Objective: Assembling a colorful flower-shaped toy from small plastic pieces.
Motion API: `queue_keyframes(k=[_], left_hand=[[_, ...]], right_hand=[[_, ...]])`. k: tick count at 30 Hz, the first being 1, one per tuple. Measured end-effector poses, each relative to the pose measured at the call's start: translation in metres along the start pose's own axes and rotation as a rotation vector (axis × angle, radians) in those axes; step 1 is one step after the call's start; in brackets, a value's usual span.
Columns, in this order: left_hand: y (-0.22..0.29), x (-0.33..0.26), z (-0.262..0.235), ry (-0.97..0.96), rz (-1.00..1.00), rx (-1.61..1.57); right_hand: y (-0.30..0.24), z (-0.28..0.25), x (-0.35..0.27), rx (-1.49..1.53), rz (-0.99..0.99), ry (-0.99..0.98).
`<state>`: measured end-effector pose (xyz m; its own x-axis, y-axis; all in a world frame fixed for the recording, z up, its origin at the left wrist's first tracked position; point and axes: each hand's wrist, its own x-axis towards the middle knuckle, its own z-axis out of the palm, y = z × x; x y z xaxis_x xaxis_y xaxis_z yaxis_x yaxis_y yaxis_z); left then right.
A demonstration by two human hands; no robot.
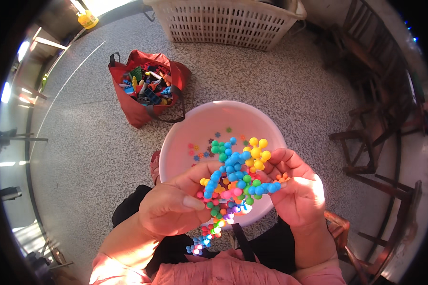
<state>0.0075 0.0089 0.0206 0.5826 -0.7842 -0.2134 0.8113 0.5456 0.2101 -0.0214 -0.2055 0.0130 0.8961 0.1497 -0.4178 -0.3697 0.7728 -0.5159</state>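
Observation:
My left hand point(176, 204) grips a cluster of linked knobbed plastic building pieces point(230, 168) from the left side, its thumb lying along the lower part. The cluster is blue, yellow, green, pink and purple, and a colourful tail of it hangs toward my lap. On the right, my right hand point(297, 187) is closed, with a small orange knobbed piece point(282, 177) between thumb and fingers, next to the cluster's blue end. Its fingers also lie close to the yellow knobs. Beneath both hands stands a pink basin point(176, 142), where several loose flower-shaped pieces point(206, 155) lie.
A red bag point(133, 107) full of mixed toy pieces stands on the speckled floor point(90, 137) beyond the basin's left side. A white slatted crate point(223, 23) is at the back. Dark wooden chairs point(366, 118) line the right, and a yellow container point(87, 20) sits far left.

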Motion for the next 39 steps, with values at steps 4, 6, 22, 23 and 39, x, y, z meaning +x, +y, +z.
queue_keyframes(k=[4, 6, 22, 23, 39], left_hand=[[0.003, -0.001, 0.001, 0.013, -0.026, -0.106], [0.001, -0.006, 0.001, 0.005, -0.003, 0.02], [-0.015, 0.002, 0.003, 0.169, 0.471, 0.747], [-0.017, 0.002, 0.003, 0.124, 0.499, 0.825], [-0.013, 0.001, 0.006, 0.093, 0.289, 0.347]], right_hand=[[0.003, 0.01, 0.001, -0.055, 0.003, 0.067], [0.004, 0.007, 0.002, -0.091, 0.008, 0.049], [0.025, 0.031, -0.011, -0.217, -0.257, -0.185], [0.023, 0.029, -0.01, -0.218, -0.258, -0.182], [0.018, 0.014, -0.013, -0.262, 0.001, -0.05]])
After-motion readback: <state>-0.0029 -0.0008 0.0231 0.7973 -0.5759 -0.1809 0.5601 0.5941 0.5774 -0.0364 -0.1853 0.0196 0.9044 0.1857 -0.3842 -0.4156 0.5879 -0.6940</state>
